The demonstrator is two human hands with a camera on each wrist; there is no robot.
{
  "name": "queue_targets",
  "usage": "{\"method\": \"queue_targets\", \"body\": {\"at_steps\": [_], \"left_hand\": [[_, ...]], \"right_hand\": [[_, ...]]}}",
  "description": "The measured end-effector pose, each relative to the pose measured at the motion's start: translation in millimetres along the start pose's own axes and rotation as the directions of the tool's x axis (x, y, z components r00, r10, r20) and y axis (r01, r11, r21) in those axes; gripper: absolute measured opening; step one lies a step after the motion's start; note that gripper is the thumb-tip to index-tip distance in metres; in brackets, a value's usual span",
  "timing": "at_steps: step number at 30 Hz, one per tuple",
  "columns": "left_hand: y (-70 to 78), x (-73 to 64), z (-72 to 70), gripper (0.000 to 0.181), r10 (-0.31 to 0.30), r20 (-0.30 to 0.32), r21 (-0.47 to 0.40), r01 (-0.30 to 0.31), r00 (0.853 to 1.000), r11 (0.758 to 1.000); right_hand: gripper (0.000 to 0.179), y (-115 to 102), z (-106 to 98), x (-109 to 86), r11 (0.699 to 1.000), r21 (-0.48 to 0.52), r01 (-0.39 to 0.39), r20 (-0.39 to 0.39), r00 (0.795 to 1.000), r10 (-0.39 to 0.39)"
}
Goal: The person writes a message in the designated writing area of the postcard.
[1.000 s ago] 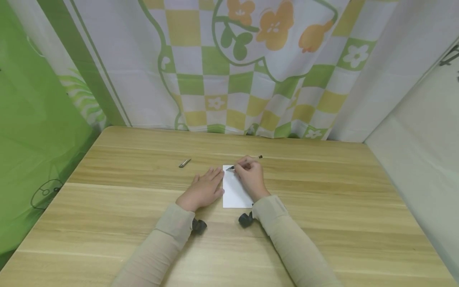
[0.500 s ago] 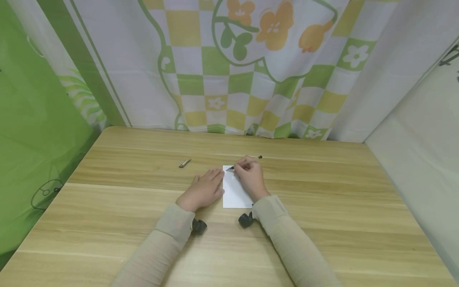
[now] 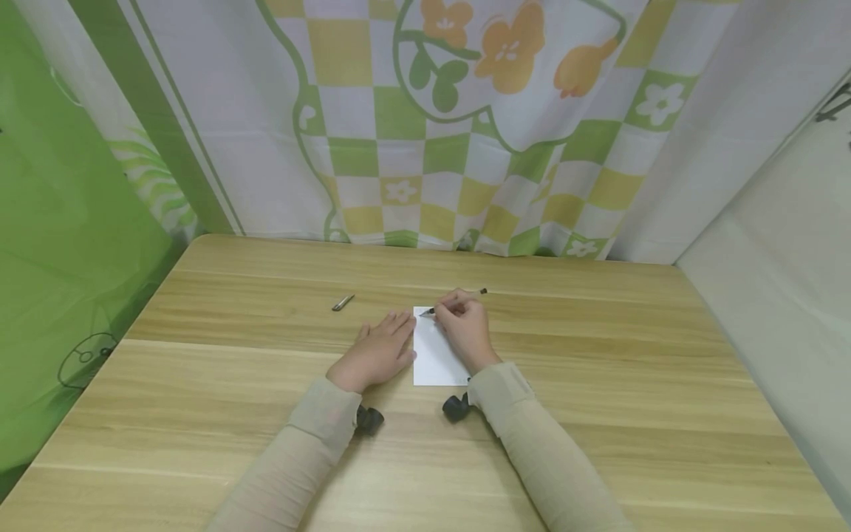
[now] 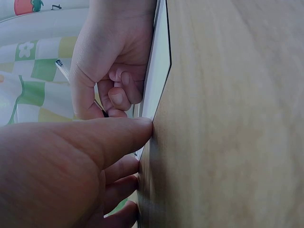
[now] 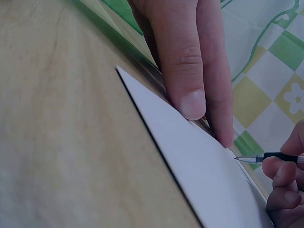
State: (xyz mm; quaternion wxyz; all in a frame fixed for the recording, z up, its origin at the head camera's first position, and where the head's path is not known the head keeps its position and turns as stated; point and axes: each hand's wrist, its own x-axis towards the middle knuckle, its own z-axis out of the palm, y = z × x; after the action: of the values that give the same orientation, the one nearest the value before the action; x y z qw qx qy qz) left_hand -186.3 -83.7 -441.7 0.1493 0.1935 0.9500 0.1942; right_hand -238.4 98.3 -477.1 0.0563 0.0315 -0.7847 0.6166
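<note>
My right hand [image 3: 467, 329] pinches a pen [image 3: 431, 311] with a dark grip, its tip at the upper left of a white sheet of paper [image 3: 435, 362]. In the right wrist view the metal tip of the pen [image 5: 249, 159] meets the paper [image 5: 185, 156] near its far edge. My left hand [image 3: 377, 351] lies with fingers extended along the left edge of the paper. The left wrist view shows the thumb [image 4: 128, 130] at the paper's edge and the other fingers on the table. Part of the sheet is hidden under my right hand.
A small pen cap [image 3: 343, 302] lies on the wooden table [image 3: 233, 414], beyond my left hand. Dark wrist devices [image 3: 369, 420] show beside both cuffs. A patterned curtain [image 3: 425, 162] hangs at the table's back edge, and a pale wall [image 3: 778, 222] stands at the right.
</note>
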Motion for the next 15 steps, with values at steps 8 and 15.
{"method": "queue_targets", "body": {"at_steps": [8, 15], "left_hand": [[-0.7, 0.1, 0.5, 0.063, 0.003, 0.004, -0.009, -0.003, 1.0, 1.0], [-1.1, 1.1, 1.2, 0.063, 0.008, 0.005, -0.008, -0.008, 1.0, 1.0]], "right_hand": [[0.009, 1.4, -0.1, 0.5, 1.0, -0.011, -0.012, -0.004, 1.0, 0.012], [0.008, -0.8, 0.1, -0.1, 1.0, -0.018, -0.007, -0.003, 1.0, 0.007]]}}
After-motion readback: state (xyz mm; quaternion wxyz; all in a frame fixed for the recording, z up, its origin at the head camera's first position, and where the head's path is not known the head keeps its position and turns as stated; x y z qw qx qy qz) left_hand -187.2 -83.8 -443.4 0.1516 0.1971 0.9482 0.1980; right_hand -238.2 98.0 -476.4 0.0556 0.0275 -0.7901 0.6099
